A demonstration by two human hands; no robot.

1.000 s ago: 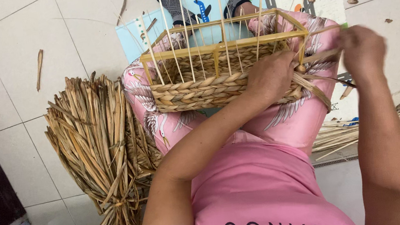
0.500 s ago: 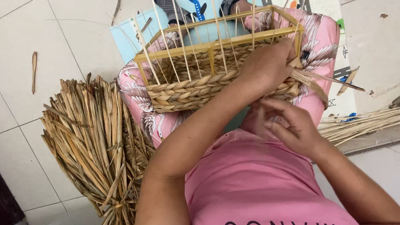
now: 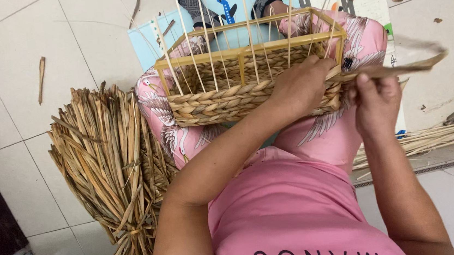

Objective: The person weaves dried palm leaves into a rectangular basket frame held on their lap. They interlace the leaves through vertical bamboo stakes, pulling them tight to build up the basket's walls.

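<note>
Head view: pale tiled floor [image 3: 9, 81], dried reed bundle [image 3: 110, 170] lying left. Woven basket [image 3: 234, 88] sits on the lap; left hand [image 3: 300, 85] pressed closed on its wall, right hand [image 3: 375, 103] pinching a flat strand [image 3: 402, 65].

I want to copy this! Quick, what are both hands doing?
Left hand: pressed on the woven basket, fingers curled at its rim.
Right hand: shut on a dried leaf strand.

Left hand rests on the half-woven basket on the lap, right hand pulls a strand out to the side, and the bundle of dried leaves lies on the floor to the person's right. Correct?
Not quite. In the head view the bundle of dried leaves lies to the person's left. The rest holds: the left hand rests on the basket, and the right hand pulls a strand sideways.
</note>
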